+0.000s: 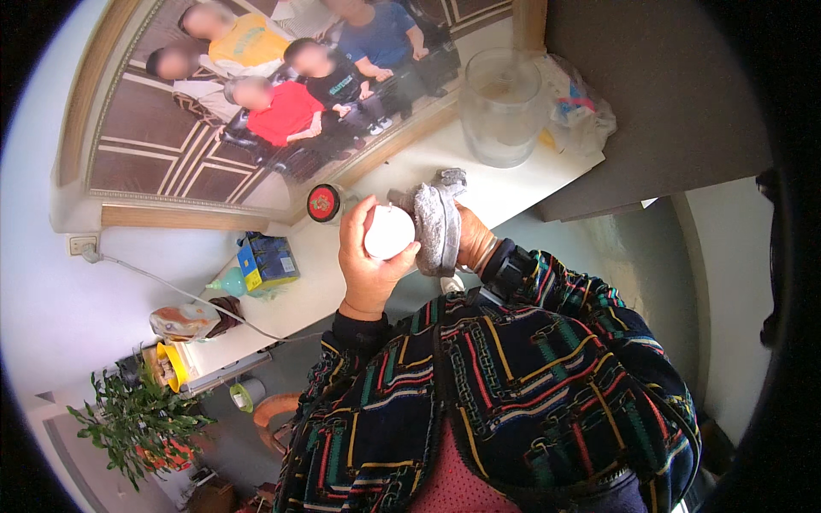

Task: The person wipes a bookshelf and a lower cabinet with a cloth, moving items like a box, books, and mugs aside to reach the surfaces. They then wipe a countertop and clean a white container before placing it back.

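My left hand (369, 269) holds a round white object (390, 232), its pale face turned up; what it is I cannot tell for sure. Right beside it, my right hand (473, 236) grips a bunched grey cloth (437, 224) from the right, with part of the fingers hidden behind the folds. Both hands are above the edge of a white tabletop (301, 282). Just left of and beyond my left hand stands a jar with a black and red lid (323, 203).
A large framed photograph (192, 218) leans along the wall. A clear glass vessel (500, 122) and a plastic bag (580, 115) stand at the far right. Leftward are a blue and yellow box (269, 260), a green bottle (232, 282), a cable (192, 296) and a leafy plant (135, 410).
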Motion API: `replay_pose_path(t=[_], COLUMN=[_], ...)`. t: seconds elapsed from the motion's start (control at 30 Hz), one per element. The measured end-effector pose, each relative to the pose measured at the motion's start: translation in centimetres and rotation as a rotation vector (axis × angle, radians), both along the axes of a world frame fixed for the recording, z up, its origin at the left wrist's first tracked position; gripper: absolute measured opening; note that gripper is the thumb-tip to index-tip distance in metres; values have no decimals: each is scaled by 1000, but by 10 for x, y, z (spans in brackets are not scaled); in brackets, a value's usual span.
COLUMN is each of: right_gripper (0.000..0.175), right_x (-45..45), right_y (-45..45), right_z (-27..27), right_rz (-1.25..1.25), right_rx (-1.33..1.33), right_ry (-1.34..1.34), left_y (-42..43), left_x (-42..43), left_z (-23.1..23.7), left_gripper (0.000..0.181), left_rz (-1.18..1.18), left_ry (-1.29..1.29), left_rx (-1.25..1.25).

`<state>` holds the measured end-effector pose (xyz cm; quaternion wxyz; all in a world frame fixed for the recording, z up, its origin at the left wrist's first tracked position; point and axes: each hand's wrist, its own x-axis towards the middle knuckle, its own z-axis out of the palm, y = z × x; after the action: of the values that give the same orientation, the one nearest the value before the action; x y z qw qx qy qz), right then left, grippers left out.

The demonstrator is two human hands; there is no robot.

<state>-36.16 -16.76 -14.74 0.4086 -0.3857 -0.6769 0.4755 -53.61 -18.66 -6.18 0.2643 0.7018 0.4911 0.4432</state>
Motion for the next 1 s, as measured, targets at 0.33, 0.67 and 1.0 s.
replay_pose_path(t=[0.33,0.67,1.0], right_gripper=[45,31,39], right_x=[8,0,3], right_y=[-6,7,6], right_z=[38,61,54], right_rz=[30,-54,-127], right_rx=[-145,-411,-122], right_ry=[328,666,331], left_y=[5,11,17], left_x=[4,10,16], left_z=[2,9,6], left_gripper=[82,86,90], left_rz=[-4,-95,-55], left_ry=[22,0,-6], left_rx=[4,-49,-115])
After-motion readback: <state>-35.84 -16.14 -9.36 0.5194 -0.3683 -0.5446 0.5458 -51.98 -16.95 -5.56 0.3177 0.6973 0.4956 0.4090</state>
